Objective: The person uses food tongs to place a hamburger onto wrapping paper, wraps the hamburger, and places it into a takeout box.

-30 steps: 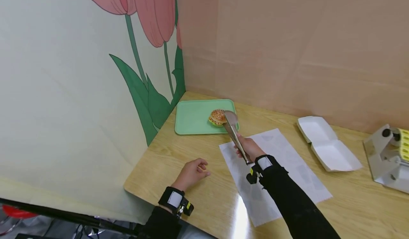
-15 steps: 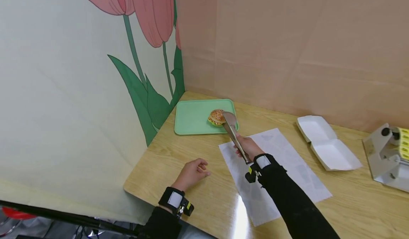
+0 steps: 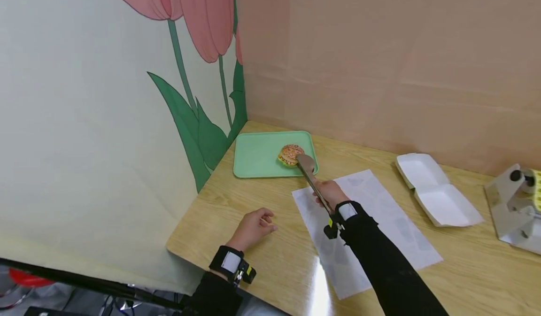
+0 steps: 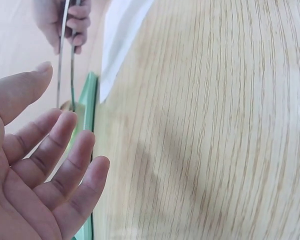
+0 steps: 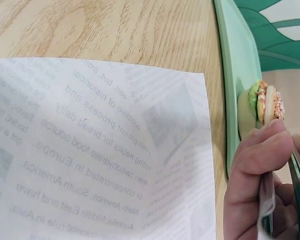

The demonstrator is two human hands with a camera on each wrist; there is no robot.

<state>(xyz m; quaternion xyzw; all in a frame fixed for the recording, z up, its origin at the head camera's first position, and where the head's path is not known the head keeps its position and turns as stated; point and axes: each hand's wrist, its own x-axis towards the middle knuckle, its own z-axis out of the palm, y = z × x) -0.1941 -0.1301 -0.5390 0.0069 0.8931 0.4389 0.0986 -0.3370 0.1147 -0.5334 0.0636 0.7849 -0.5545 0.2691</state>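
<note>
A sesame-bun burger (image 3: 290, 154) with green lettuce sits on the right part of a light green tray (image 3: 255, 154). My right hand (image 3: 332, 193) grips metal tongs (image 3: 318, 191), their broad ends at the burger's right side. Whether the tongs touch it cannot be told. In the right wrist view, fingers curl round the tongs (image 5: 266, 200), with the burger (image 5: 271, 104) just beyond. My left hand (image 3: 252, 227) holds nothing and hovers by the table's near left part. Its fingers (image 4: 72, 165) are loosely bent in the left wrist view.
Printed white paper (image 3: 363, 236) lies under my right forearm. To its right stands an opened white clamshell box (image 3: 444, 203). A metal dispenser with a yellow roll (image 3: 511, 208) is at the far right. Walls border the wooden table (image 3: 220, 217) behind and left.
The ends of the tongs have shifted slightly down and toward me, uncovering more of the burger's bun. The left hand stays in place.
</note>
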